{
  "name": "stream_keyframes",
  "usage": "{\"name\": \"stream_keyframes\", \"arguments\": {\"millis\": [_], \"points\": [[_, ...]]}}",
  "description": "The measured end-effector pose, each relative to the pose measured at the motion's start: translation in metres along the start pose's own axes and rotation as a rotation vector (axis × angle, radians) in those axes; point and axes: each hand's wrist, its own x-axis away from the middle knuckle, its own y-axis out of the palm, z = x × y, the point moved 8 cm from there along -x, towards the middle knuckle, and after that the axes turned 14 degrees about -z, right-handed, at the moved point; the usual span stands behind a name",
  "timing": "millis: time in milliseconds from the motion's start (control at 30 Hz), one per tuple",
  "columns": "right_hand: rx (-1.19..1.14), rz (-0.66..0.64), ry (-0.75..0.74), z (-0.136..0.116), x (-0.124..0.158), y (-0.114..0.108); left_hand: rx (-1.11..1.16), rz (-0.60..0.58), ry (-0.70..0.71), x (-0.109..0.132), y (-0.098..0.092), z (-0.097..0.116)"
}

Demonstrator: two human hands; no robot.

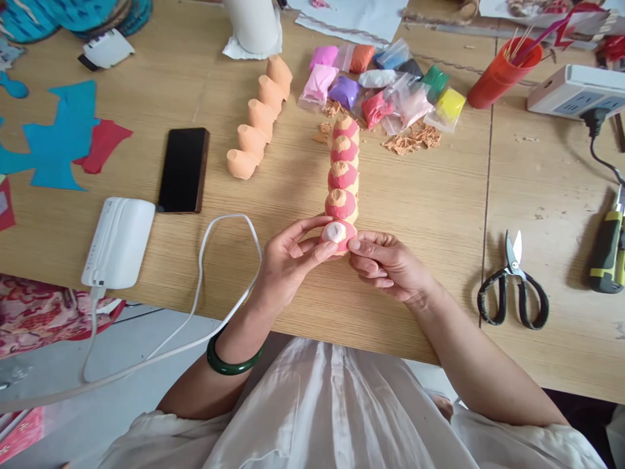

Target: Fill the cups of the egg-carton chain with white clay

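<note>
A white garment (pixel 332 404) is filling the bottom of the view, nearest the camera, with both forearms reaching out of it over the edge of the wooden surface (pixel 439 195). A dark green bangle (pixel 233 361) is sitting on the left wrist.

The left hand (pixel 288 260) is pinching the near end of a pink-and-orange row (pixel 343 176) of stacked segments, thumb above and fingertip pressing against a pale lump (pixel 334 232) on its closest segment. The right hand (pixel 385 264) is curling its fingers inward, thumb tip pressing the same end from the other side. The row is lying on the surface, running straight away from the hands.

Left of the hands a white cable (pixel 222 257) is looping back to a white power bank (pixel 118 241), with a black phone (pixel 184 169) just beyond. A plain orange row (pixel 258 120) of similar segments is lying near the phone, well apart from the held one. At the far end of the held row, bags of coloured clay (pixel 381 88) are clustering beside orange crumbs (pixel 413 138). Scissors (pixel 512 286) are lying shut to the right, a red cup (pixel 502 75) and a power strip (pixel 576 88) farther off. Blue paper cutouts (pixel 58 137) are lying at the far left.
</note>
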Motion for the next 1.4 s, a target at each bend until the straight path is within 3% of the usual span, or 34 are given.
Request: {"name": "stream_keyframes", "arguments": {"millis": [400,600,1033,1400], "points": [[0.051,0.047,-0.040,0.004,-0.001,0.004,0.014,0.069,0.001,0.002,-0.006,-0.009],[-0.031,0.026,-0.040,-0.001,-0.001,-0.002,0.100,-0.023,0.010,-0.001,0.003,-0.006],[-0.050,-0.064,-0.045,-0.001,0.000,0.003,0.039,-0.013,0.051,0.004,0.004,0.003],[-0.003,-0.053,-0.046,-0.002,0.000,0.005,0.064,-0.026,0.131,0.001,0.003,0.003]]}}
